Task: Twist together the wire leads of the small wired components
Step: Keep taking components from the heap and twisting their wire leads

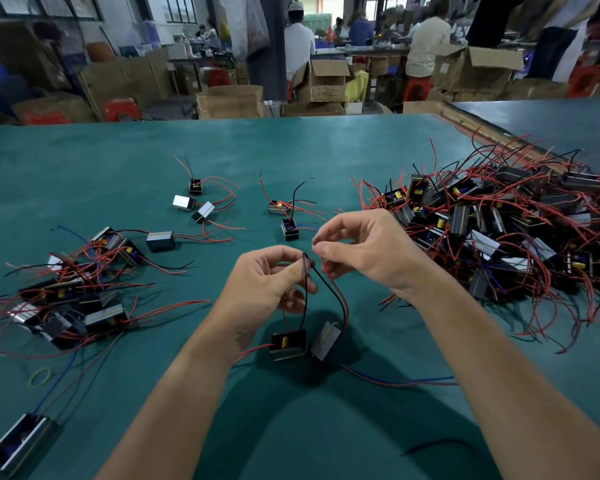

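Bright-ish, even indoor light, mostly overhead, w/ daylight thru the windows (181, 6) at the back. Green worktop (125, 157) has a pale soft sheen across its far middle. Broad soft shadow sits btwn the forearms, darker under the two nearest components (288, 344). Metal face of one far component (182, 201) glares white. Left hand (267, 285) & right hand (364, 251) are sharp; the wire leads (306, 299) they pinch look a bit smeared. Background ppl (298, 46) & boxes (326, 79) are soft, blurry. Wide-angle bend: worktop edge bows, corners stretch, bottom-left component (18, 441) is blurred
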